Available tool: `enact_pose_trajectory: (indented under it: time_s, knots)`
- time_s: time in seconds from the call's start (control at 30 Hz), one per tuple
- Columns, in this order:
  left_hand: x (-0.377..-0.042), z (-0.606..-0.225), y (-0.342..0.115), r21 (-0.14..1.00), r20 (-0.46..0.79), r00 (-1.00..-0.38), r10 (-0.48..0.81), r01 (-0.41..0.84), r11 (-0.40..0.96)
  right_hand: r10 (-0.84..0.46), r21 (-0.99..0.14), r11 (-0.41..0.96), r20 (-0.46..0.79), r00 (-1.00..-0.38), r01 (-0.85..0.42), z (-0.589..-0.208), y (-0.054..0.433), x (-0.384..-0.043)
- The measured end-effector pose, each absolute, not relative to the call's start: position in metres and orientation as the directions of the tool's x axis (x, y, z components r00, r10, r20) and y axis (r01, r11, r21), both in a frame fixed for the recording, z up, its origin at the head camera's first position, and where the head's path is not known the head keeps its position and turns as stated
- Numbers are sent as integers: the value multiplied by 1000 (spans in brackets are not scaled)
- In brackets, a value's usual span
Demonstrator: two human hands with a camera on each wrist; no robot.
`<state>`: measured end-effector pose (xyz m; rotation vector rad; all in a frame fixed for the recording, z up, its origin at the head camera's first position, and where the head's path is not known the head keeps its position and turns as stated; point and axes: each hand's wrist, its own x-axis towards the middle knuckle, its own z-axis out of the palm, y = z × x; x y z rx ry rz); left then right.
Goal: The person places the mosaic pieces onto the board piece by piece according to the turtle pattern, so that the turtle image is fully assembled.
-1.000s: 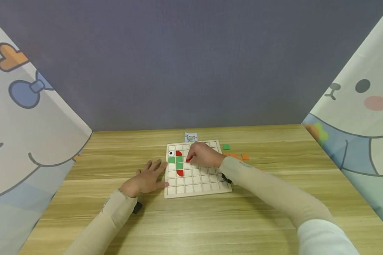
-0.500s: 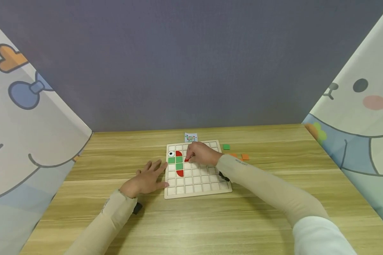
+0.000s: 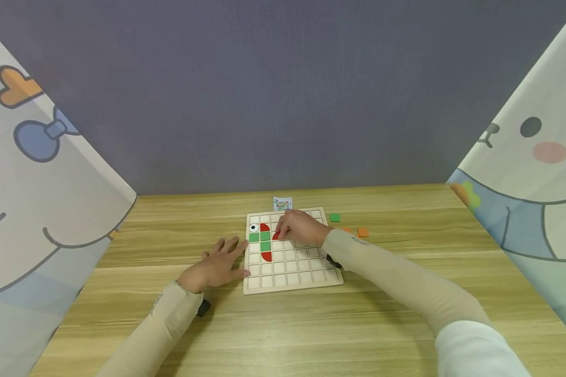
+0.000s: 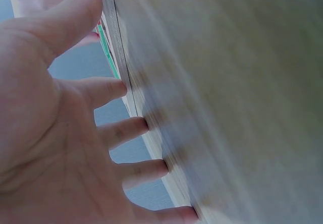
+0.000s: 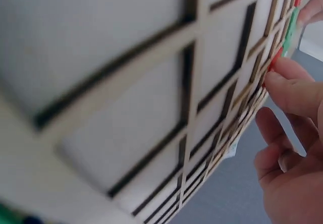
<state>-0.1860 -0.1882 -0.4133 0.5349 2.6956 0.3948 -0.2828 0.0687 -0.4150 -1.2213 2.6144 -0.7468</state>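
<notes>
A small flat red piece [image 3: 276, 236], its outline partly covered by fingertips, is at the third column from the left of a pale wooden grid board [image 3: 292, 266], level with two green squares; whether it sits fully in its cell cannot be told. The right hand [image 3: 300, 228] pinches it between thumb and forefinger, the piece lying at the very tips, on the hand's left side. That hand and its beige sleeve [image 3: 377, 264] cover cells toward the board's far right. In the board's first two columns lie a white eye tile [image 3: 253, 228], three green square tiles [image 3: 265, 246] and two red quarter-round tiles [image 3: 266, 256]. The left hand [image 3: 214, 265], holding nothing, spreads its fingers with thumb and forefinger at the board's left edge. Just past the board's right edge lie a loose green square [image 3: 335, 217] and orange squares [image 3: 362, 232], one partly hidden by the sleeve. A small printed card [image 3: 282, 203] lies beyond the board's far edge, on the wood-grain table [image 3: 264, 335].
</notes>
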Motion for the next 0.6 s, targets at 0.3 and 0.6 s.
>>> enact_pose_trajectory:
  time_s: [0.3, 0.6]
  knots:
    - [-186, -411, -187, 332, -298, -860, 414, 313, 890, -770, -600, 485, 50, -636, -636, -416, 82, -282]
    - [-185, -411, -187, 338, -298, -858, 420, 316, 886, -692, -523, 563, 125, -711, -640, -412, 98, -279]
